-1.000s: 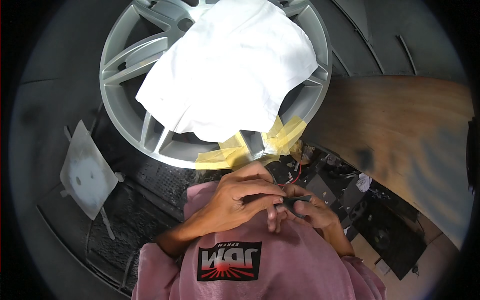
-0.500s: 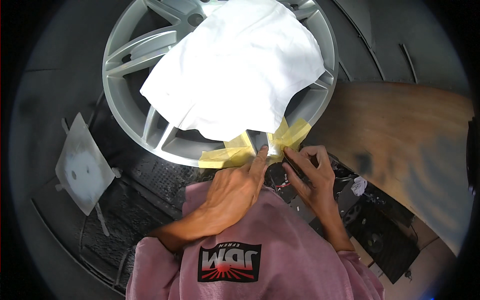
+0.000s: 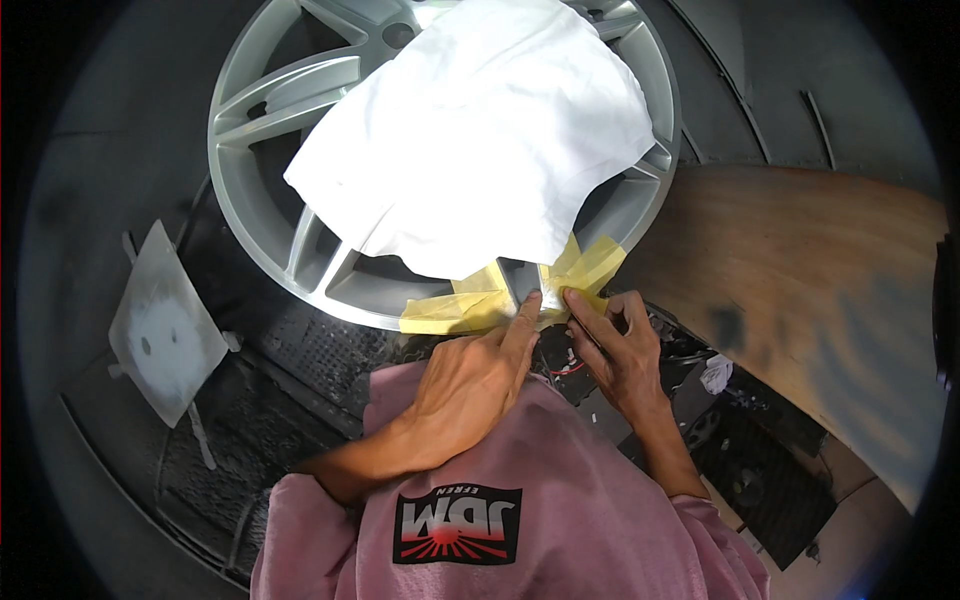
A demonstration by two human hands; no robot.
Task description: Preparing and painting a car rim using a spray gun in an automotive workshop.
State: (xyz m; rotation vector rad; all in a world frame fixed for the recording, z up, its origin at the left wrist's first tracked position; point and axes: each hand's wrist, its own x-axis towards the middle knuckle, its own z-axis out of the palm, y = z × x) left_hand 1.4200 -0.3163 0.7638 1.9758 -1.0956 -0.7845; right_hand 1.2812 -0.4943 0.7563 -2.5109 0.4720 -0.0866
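Observation:
A silver alloy wheel (image 3: 242,190) fills the top of the head view, a white cloth (image 3: 470,130) lying over its middle. Yellow masking tape (image 3: 440,315) covers the lower rim on both sides of a bare spoke section. My left hand (image 3: 470,385) rests its stretched index fingertip on that bare section, other fingers bent; whatever lies under the fingertip is hidden. My right hand (image 3: 625,355) touches the right-hand tape with its index finger, thumb apart below it, remaining fingers curled. I cannot see the dark piece from earlier in either hand.
A speckled grey panel (image 3: 165,320) on supports stands at left. A plywood board (image 3: 790,270) runs along the right, with a crumpled white rag (image 3: 716,372) and dark clutter below its edge. Dark walls with metal strips surround the wheel.
Both hands rose from together at my chest, where they held a dark piece, to the taped rim, and separated. Since half a second ago they have shifted only slightly.

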